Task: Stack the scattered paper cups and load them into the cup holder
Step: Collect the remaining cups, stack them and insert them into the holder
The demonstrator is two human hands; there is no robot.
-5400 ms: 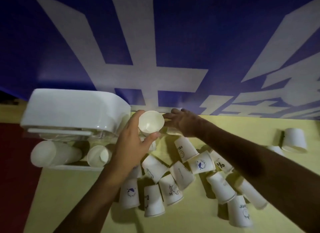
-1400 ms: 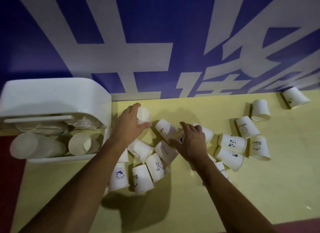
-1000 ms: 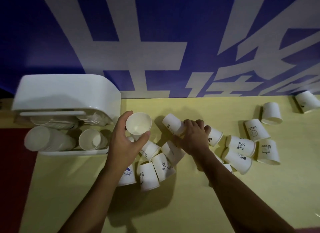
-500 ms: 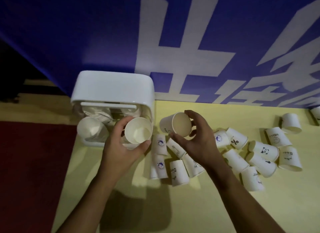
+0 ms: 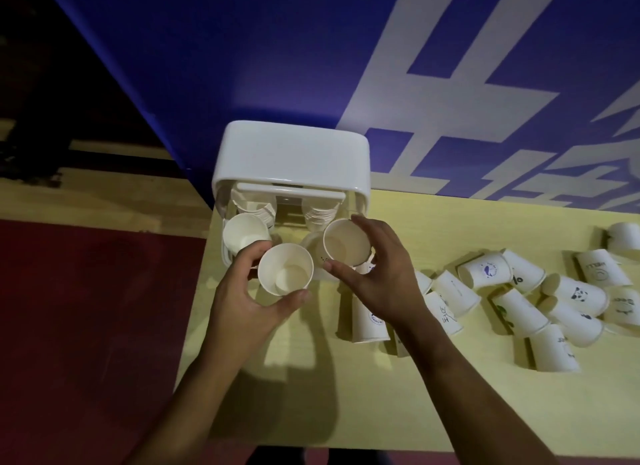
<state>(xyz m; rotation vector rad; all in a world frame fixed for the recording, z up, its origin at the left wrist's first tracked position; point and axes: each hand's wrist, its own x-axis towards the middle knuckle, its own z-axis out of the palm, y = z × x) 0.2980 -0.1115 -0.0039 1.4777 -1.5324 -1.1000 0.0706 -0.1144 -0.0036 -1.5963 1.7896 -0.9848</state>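
Filling the back of the view, one blue banner with large white characters hangs behind one yellow table; a dark red floor lies to the left of the table. One white cup holder stands at the table's far left corner against the banner, with two nested columns of cups showing under its lid and one cup lying mouth-forward at its front left.

Two bare forearms reach in from the bottom edge. The left hand holds one paper cup, mouth toward the camera, thumb and fingers curled tight around its wall just in front of the holder's opening. The right hand grips a second paper cup the same way, fingertips spread over its rim and thumb under it, just beside the first cup and close against the holder's right column. The two held cups are near each other but appear not to touch.

To the right, the scattered cups lie on their sides in a loose heap, about a dozen visible, several printed with small drawings or words such as a panda face. The right forearm covers part of the nearest ones, so an exact count cannot be given. One more cup lies apart near the right edge.
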